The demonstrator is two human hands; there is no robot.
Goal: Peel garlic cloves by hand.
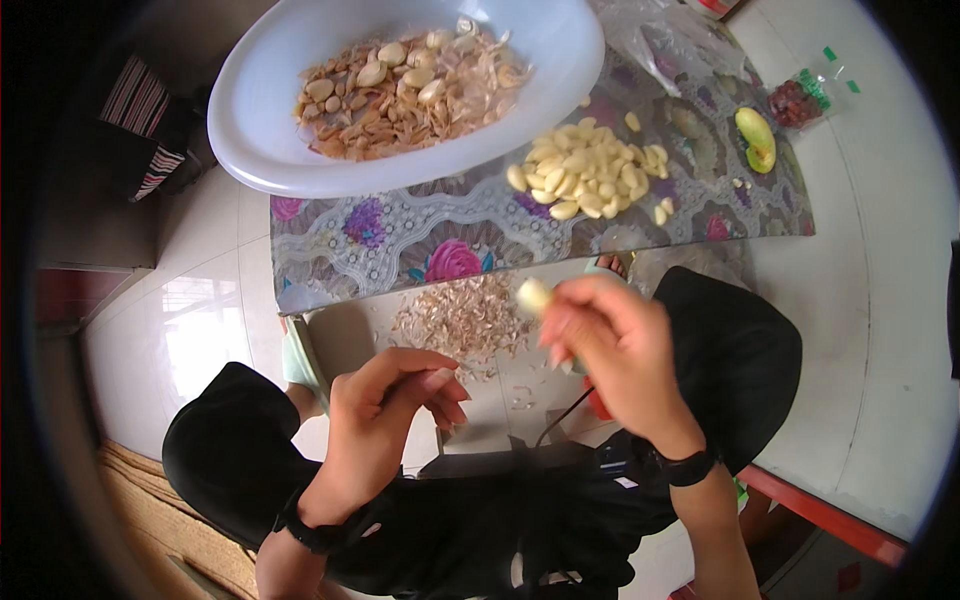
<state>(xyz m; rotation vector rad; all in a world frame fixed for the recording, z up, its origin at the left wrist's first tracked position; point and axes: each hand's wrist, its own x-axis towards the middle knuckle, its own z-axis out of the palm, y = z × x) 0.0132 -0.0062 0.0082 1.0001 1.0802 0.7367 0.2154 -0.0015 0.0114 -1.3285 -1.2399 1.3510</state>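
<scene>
Between the thumb and fingers of my right hand (pixel 615 349) is a pale peeled garlic clove (pixel 534 296), a little blurred. My left hand (pixel 397 420) hovers over my lap, its thumb tip against the bent index finger; whether a scrap of skin sits there I cannot tell. Ahead on the low table, a heap of peeled garlic cloves (pixel 589 169) lies on the flowered tablecloth (pixel 360 240). A white plastic basin (pixel 262 161) left of the heap holds unpeeled cloves (pixel 371 73) among loose papery skins. Below my hands, garlic skins (pixel 457 319) litter the floor.
A curved green-yellow fruit or vegetable piece (pixel 756 140) lies at the table's right. Beside it is a clear bag of dark red food (pixel 795 103). Clear plastic (pixel 652 45) covers the far table edge. Woven matting (pixel 172 517) lies on the lower left floor.
</scene>
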